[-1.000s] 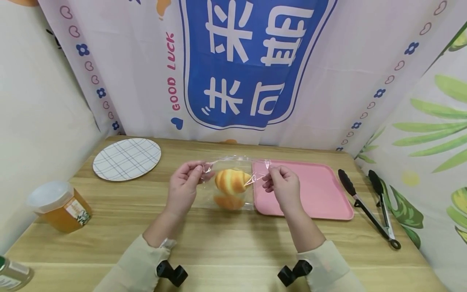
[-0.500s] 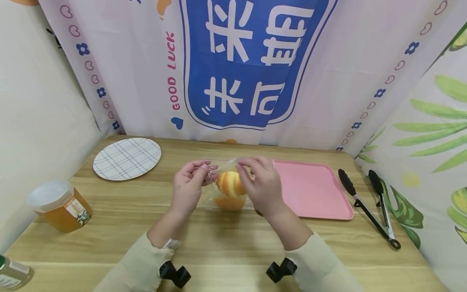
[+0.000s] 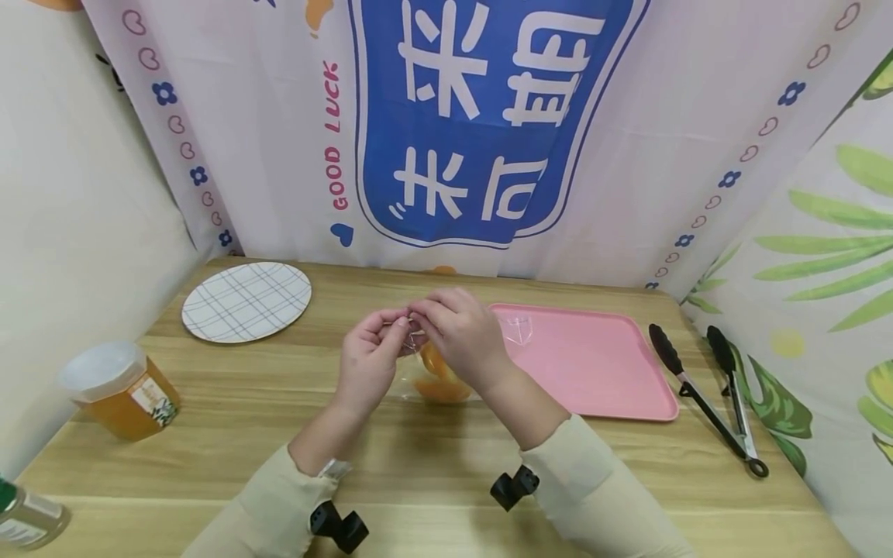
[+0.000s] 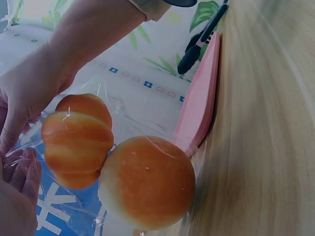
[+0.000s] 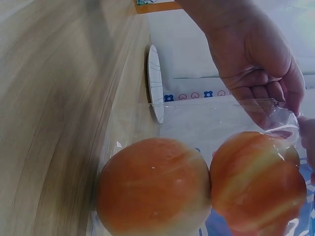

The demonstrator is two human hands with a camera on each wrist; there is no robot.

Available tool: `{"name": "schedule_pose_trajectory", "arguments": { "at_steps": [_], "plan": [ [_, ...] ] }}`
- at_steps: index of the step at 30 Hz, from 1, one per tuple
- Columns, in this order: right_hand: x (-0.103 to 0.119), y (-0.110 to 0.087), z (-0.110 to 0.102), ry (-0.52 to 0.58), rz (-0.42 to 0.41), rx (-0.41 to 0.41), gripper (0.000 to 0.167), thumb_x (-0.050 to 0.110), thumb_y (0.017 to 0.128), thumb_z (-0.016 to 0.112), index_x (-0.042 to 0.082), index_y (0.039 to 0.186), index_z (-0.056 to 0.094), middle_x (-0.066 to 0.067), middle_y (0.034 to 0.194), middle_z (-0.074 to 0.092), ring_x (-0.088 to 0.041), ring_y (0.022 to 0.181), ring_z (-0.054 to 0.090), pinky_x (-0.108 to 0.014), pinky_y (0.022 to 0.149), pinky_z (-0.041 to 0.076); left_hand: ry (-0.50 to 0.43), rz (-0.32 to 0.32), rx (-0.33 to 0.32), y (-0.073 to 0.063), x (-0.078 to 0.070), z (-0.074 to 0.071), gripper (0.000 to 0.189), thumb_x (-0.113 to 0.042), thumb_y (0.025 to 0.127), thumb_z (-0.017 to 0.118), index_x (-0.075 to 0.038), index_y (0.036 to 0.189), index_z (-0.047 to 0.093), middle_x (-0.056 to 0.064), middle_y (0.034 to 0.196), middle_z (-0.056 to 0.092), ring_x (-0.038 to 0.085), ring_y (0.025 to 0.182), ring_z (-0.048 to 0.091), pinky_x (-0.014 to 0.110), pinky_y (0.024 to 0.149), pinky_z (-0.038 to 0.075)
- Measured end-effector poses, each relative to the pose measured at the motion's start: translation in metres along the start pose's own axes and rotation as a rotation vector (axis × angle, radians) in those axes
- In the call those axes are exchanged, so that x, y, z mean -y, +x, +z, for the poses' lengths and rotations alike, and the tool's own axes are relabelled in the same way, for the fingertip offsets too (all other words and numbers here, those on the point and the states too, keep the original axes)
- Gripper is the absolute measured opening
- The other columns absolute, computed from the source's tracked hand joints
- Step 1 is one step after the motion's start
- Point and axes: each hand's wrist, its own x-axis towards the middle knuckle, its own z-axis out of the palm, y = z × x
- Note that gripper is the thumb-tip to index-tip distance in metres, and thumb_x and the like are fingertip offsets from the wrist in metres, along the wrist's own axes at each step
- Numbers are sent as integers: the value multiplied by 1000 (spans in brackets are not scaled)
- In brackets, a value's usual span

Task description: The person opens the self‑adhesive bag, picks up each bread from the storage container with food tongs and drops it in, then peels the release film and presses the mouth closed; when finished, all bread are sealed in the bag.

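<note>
A clear plastic bag (image 5: 231, 110) holds two pieces of bread, a smooth round bun (image 4: 147, 184) and a ridged roll (image 4: 76, 142). In the left wrist view they lie side by side inside the film. My left hand (image 3: 368, 360) pinches the bag's gathered top at its left corner. Right beside it, fingertips nearly meeting, my right hand (image 3: 463, 337) pinches the bag's mouth too. From the head the right hand covers much of the bread. The bag's loose right corner sticks out past that hand, over the tray.
A pink tray (image 3: 593, 364) lies to the right, with black-tipped tongs (image 3: 711, 411) beyond it. At the back left is a checked plate (image 3: 247, 302). A lidded jar of amber contents (image 3: 125, 391) and a green-capped bottle (image 3: 31, 515) stand along the left side.
My right hand has moved left from the bag's right corner to beside the left hand, bringing the bag's mouth together. The left hand has shifted slightly right, keeping its pinch.
</note>
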Motion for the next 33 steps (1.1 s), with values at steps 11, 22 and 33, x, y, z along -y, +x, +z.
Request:
{"name": "schedule_pose_trajectory", "arguments": {
  "at_steps": [11,22,33],
  "plan": [
    [-2,1,0,-76,-87,3,8,11,89,70,9,96,73,-3,93,70,-18,85,66,-25,75,58,73,47,13,1,0,1,18,5,96,51,20,105,57,-11,82,72,2,74,70,20,70,61],
    [-2,2,-2,42,69,-4,5,7,83,71,7,88,69,-4,88,68,-19,83,65,-28,70,58,121,92,32,-2,-1,4,18,6,95,52,21,104,57,-20,78,68,-1,71,66,15,66,58],
    [1,4,-4,221,327,6,8,11,89,61,6,89,68,-6,90,67,-21,79,63,-29,63,53,85,41,67,-4,-2,7,15,5,97,48,19,101,54,6,88,75,4,75,71,22,70,61]
  ]
}}
